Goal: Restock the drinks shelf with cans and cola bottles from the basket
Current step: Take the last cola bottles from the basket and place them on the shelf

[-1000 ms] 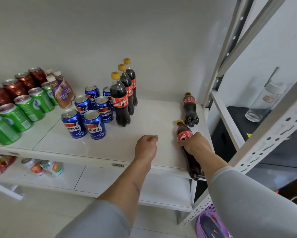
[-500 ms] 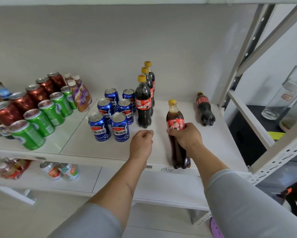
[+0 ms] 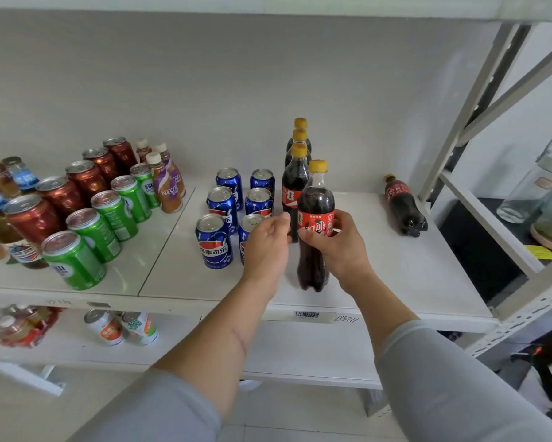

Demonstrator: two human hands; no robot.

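While the right hand [image 3: 338,247] wrapped its fingers around the red label of a cola bottle [image 3: 315,224], the bottle stood upright on the white shelf [image 3: 396,282], its base near the front edge and directly in front of a row of three more yellow-capped cola bottles [image 3: 295,186]. The left hand [image 3: 268,247] sat just beside it, fingers loosely curled and holding nothing, the thumb close to the bottle's label and partly covering the nearest of the blue cans [image 3: 219,215], which stood in two rows to the left. Further left stood green cans [image 3: 109,215] and red cans [image 3: 67,193]. Another cola bottle [image 3: 404,207] lay on its side near the shelf's right end, well apart from the hands.
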